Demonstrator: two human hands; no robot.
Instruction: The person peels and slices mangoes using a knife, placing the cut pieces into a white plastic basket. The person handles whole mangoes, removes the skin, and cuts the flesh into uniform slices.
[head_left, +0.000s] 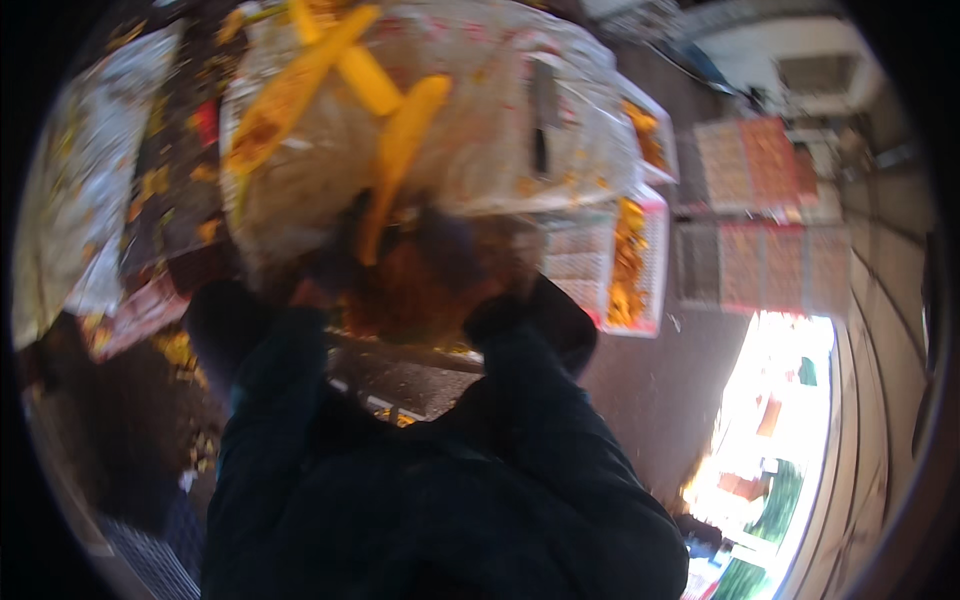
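Both hands are dark and badly blurred at the near edge of a plastic-covered work surface (480, 172). My left hand (337, 259) is beside the lower end of a long yellow vegetable or fruit piece (405, 135); whether it grips the piece is unclear. Just right of that end, my right hand (450, 247) hovers or rests over a blurred orange-brown mass (412, 300). Another long yellow piece (292, 97), with a browned, hollow-looking face, lies across a third (367, 79) at the upper left. A knife (541, 112) with a black handle lies on the plastic, right of the pieces.
Two baskets of orange pieces (628, 262) (646, 135) stand right of the work surface. Stacked crates (780, 266) are farther right. Crumpled plastic sheeting (105, 165) lies at the left, with yellow scraps (154, 184) on the dark floor between.
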